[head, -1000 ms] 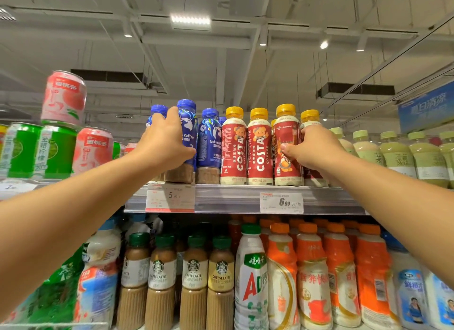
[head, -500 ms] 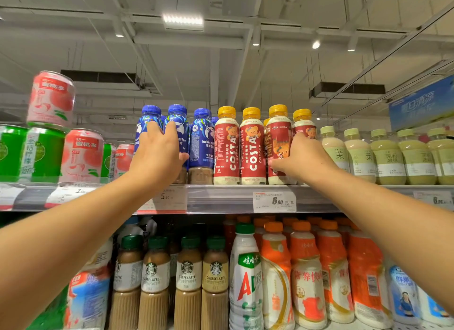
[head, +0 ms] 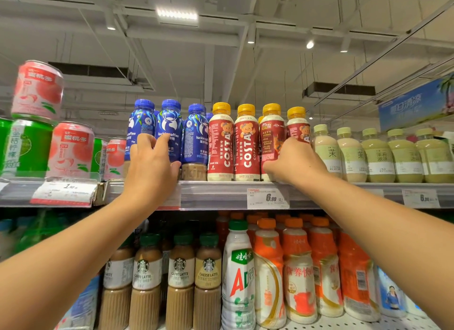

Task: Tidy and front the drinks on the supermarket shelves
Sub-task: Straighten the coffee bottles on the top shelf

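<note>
Three blue luckin coffee bottles stand at the top shelf's [head: 221,194] front edge. My left hand [head: 152,165] is wrapped around the lower half of the middle blue bottle [head: 169,126], whose deer logo faces out. To their right is a row of red Costa coffee bottles [head: 221,143] with yellow caps. My right hand [head: 292,162] grips the third Costa bottle [head: 271,135] low down; this bottle shows small print, not the logo. The hand also hides the bottom of the fourth Costa bottle [head: 298,126].
Pink peach cans [head: 71,148] and green cans [head: 27,145] are stacked at the left. Pale green tea bottles [head: 375,155] fill the shelf at the right. Below stand Starbucks latte bottles [head: 179,278], a white AD bottle [head: 238,275] and orange bottles [head: 297,273]. Price tags [head: 267,198] hang on the rail.
Both hands have slid lower on their bottles. The blue bottle's logo now faces front, and the third Costa bottle has turned from its bear side to its small-print side.
</note>
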Tool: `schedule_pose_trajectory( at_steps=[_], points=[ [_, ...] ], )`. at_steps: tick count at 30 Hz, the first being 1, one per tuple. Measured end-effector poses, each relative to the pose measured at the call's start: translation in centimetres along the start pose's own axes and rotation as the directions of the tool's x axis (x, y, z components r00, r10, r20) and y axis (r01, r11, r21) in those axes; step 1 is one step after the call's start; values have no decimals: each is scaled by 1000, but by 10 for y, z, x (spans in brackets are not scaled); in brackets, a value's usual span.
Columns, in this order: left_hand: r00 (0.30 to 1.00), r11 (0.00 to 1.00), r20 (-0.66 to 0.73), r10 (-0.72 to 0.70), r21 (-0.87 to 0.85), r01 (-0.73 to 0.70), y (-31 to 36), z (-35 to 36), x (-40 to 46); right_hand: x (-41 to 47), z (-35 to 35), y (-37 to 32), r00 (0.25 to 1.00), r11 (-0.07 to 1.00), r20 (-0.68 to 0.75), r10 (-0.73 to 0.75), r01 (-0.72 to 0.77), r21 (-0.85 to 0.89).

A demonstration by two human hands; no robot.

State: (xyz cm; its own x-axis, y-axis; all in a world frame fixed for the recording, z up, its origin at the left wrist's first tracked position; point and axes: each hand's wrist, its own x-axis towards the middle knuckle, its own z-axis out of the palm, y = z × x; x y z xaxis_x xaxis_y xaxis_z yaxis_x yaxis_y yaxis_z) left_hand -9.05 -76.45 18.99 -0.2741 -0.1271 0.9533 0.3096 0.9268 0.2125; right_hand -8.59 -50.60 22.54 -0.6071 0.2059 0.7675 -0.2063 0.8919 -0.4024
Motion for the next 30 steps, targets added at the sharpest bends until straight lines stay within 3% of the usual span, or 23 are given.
schedule_pose_trajectory(
  at_steps=[8,17,23,27,30],
  points=[
    [1000,1000,12,-8,0,8,0,-1,-1,-5,3,-2,999,995,-42,-7,3,-98],
    [1000,1000,7,-13,-2,13,-2,2,-1,0,-1,-5,984,970,87,155,-168,177],
    [1000,1000,-2,-15,-11,15,-3,3,0,-10,-3,-2,984,976,7,176,-175,130],
    [1000,1000,0,-19,-14,19,-3,3,0,-11,0,1,986,965,80,148,-162,206],
    [1000,1000,1,-22,-17,22,-3,3,0,-9,1,5,987,962,55,150,-158,223]
  ],
)
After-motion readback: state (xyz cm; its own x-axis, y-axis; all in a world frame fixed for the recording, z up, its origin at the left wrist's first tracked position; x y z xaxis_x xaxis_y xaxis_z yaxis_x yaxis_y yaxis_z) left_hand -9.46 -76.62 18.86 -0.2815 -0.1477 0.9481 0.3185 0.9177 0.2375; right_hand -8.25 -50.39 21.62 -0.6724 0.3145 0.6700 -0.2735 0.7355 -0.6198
